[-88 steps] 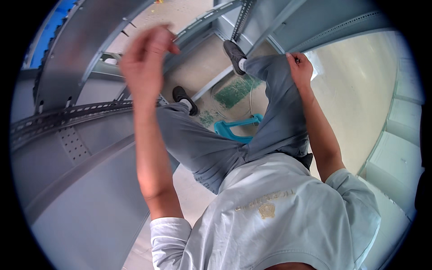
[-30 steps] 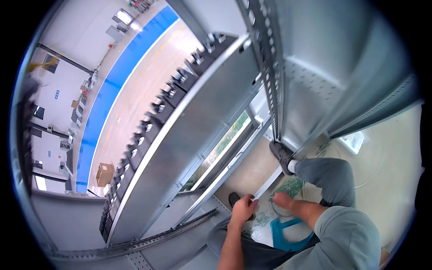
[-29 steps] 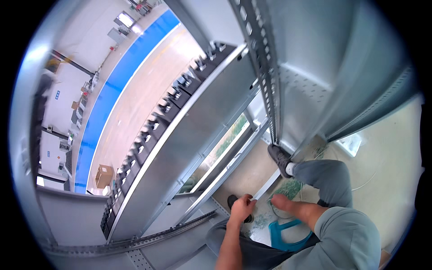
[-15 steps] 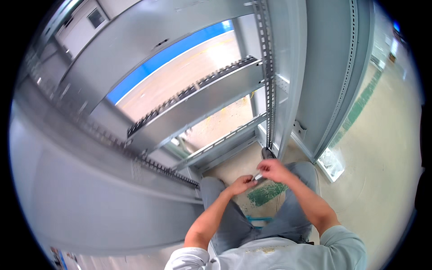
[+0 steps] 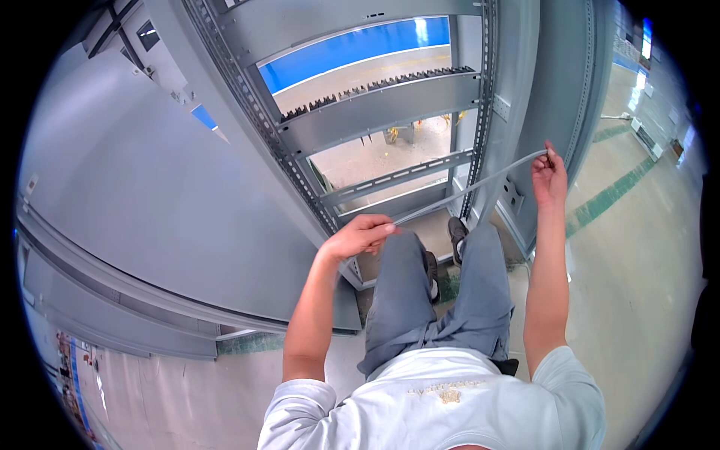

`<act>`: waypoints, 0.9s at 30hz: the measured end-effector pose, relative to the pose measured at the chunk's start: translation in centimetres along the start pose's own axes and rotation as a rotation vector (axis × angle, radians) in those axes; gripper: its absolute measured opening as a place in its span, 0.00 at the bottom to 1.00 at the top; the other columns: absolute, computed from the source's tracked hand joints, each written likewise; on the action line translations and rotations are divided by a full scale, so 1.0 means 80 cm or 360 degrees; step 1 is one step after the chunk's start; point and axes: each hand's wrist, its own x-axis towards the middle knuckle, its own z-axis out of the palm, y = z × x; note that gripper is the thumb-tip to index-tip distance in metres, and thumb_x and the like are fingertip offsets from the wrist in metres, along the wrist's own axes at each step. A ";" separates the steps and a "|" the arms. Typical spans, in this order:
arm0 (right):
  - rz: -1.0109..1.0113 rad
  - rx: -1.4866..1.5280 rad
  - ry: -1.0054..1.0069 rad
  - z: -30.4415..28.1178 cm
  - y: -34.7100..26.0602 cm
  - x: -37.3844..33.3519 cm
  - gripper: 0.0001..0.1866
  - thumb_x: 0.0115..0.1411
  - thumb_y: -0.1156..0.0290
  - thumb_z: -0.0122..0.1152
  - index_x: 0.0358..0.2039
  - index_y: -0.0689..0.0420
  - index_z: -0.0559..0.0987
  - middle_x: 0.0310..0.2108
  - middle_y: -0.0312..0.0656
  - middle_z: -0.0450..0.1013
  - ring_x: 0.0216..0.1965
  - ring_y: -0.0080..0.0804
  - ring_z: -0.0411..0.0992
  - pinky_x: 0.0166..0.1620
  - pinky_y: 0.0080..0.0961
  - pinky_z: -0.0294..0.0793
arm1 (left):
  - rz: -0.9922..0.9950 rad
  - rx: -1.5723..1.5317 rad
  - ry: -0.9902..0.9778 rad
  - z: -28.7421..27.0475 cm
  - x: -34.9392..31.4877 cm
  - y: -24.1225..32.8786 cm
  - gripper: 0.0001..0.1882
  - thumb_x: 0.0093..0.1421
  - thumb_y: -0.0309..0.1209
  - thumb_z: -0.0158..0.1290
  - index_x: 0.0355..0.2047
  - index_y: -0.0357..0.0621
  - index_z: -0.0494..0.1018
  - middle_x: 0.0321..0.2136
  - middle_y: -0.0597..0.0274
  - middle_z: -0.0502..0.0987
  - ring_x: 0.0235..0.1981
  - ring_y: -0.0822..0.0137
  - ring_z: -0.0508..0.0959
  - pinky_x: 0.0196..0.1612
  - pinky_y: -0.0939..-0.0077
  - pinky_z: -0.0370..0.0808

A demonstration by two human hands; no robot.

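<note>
A thin, pale grey strip (image 5: 472, 189) is stretched between my two hands, slanting up to the right in front of the cabinet frame. My left hand (image 5: 363, 234) pinches its lower end above my left knee. Raised beside the right-hand door panel, my right hand (image 5: 550, 176) grips the upper end between thumb and fingers. Whether it is a cable, tube or edging strip I cannot make out. Behind the strip stands the grey metal cabinet frame (image 5: 382, 109), with perforated uprights and crossbars.
A large grey panel (image 5: 150, 180) fills the left side. The right door panel (image 5: 559, 82) stands open next to my right arm. Slotted crossbar (image 5: 405, 178) spans the frame low down. Green floor stripes (image 5: 611, 196) run at the right. My shoes (image 5: 456, 236) rest near the cabinet's foot.
Both hands were close together between my knees with a small light piece. They have moved apart, the right one up and outward, and the strip is stretched out. My view has shifted too.
</note>
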 end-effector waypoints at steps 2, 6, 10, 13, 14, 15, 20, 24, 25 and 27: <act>0.0046 0.0053 0.0029 -0.006 0.001 0.001 0.22 0.64 0.79 0.62 0.57 0.70 0.74 0.31 0.37 0.70 0.32 0.23 0.68 0.33 0.20 0.70 | 0.0016 0.0062 0.0088 -0.001 -0.034 -0.014 0.18 0.73 0.40 0.53 0.48 0.35 0.77 0.19 0.76 0.62 0.21 0.78 0.61 0.29 0.79 0.67; 0.0124 0.0182 0.0053 -0.008 0.005 0.006 0.21 0.62 0.80 0.62 0.56 0.70 0.74 0.32 0.37 0.70 0.30 0.23 0.67 0.30 0.19 0.67 | -0.0011 0.0040 0.0124 -0.012 -0.089 -0.039 0.16 0.71 0.36 0.54 0.49 0.35 0.78 0.19 0.73 0.65 0.19 0.76 0.66 0.26 0.76 0.70; 0.0283 0.0213 -0.0075 -0.006 -0.002 0.021 0.23 0.62 0.82 0.61 0.58 0.69 0.71 0.33 0.38 0.70 0.27 0.21 0.65 0.28 0.18 0.64 | 0.0156 -0.0227 0.0395 -0.022 -0.093 -0.042 0.16 0.71 0.35 0.54 0.52 0.35 0.77 0.21 0.71 0.67 0.22 0.76 0.68 0.27 0.75 0.72; 0.0219 0.0142 -0.0065 0.013 0.003 0.031 0.23 0.63 0.82 0.58 0.59 0.69 0.70 0.35 0.40 0.72 0.28 0.21 0.68 0.28 0.17 0.66 | 0.0442 -0.0690 0.0528 -0.036 -0.092 -0.040 0.17 0.72 0.33 0.53 0.56 0.37 0.74 0.24 0.67 0.69 0.23 0.74 0.70 0.27 0.75 0.72; 0.0181 0.0093 -0.0023 0.025 0.005 0.034 0.22 0.64 0.81 0.57 0.59 0.69 0.70 0.36 0.41 0.72 0.29 0.21 0.68 0.28 0.17 0.67 | 0.0547 -0.0875 0.0571 -0.043 -0.096 -0.037 0.18 0.72 0.32 0.52 0.58 0.37 0.72 0.26 0.65 0.71 0.24 0.74 0.70 0.26 0.75 0.72; 0.0189 0.0054 -0.0031 0.031 0.009 0.040 0.20 0.64 0.80 0.57 0.57 0.67 0.72 0.35 0.42 0.74 0.31 0.23 0.71 0.30 0.18 0.70 | 0.0683 -0.0958 0.0519 -0.071 -0.094 -0.057 0.21 0.71 0.32 0.52 0.62 0.38 0.68 0.32 0.59 0.74 0.29 0.70 0.76 0.28 0.76 0.75; 0.0123 -0.0100 -0.0030 0.051 0.044 0.069 0.18 0.65 0.78 0.59 0.55 0.63 0.75 0.32 0.41 0.75 0.33 0.27 0.75 0.32 0.22 0.75 | 0.1214 -0.1334 0.0164 -0.106 -0.101 -0.072 0.28 0.72 0.33 0.52 0.68 0.38 0.60 0.52 0.47 0.73 0.46 0.62 0.80 0.39 0.73 0.84; 0.0129 -0.0186 -0.0037 0.070 0.083 0.102 0.14 0.65 0.79 0.58 0.51 0.64 0.77 0.32 0.42 0.76 0.31 0.28 0.76 0.32 0.21 0.77 | 0.1597 -0.1467 0.0005 -0.101 -0.091 -0.045 0.36 0.72 0.33 0.52 0.74 0.38 0.50 0.63 0.43 0.64 0.58 0.60 0.75 0.52 0.66 0.82; 0.0131 -0.0197 -0.0028 0.075 0.093 0.110 0.13 0.65 0.79 0.58 0.50 0.64 0.78 0.32 0.42 0.76 0.31 0.28 0.76 0.31 0.21 0.78 | 0.1648 -0.1469 0.0062 -0.087 -0.088 -0.025 0.36 0.72 0.33 0.53 0.74 0.38 0.49 0.64 0.43 0.64 0.59 0.59 0.74 0.55 0.65 0.82; 0.0155 -0.0225 -0.0024 0.074 0.111 0.137 0.12 0.65 0.79 0.58 0.48 0.64 0.78 0.33 0.42 0.77 0.30 0.28 0.76 0.31 0.21 0.78 | 0.1719 -0.1548 0.0208 -0.068 -0.073 0.010 0.34 0.72 0.33 0.53 0.73 0.36 0.53 0.61 0.44 0.66 0.57 0.60 0.75 0.60 0.61 0.79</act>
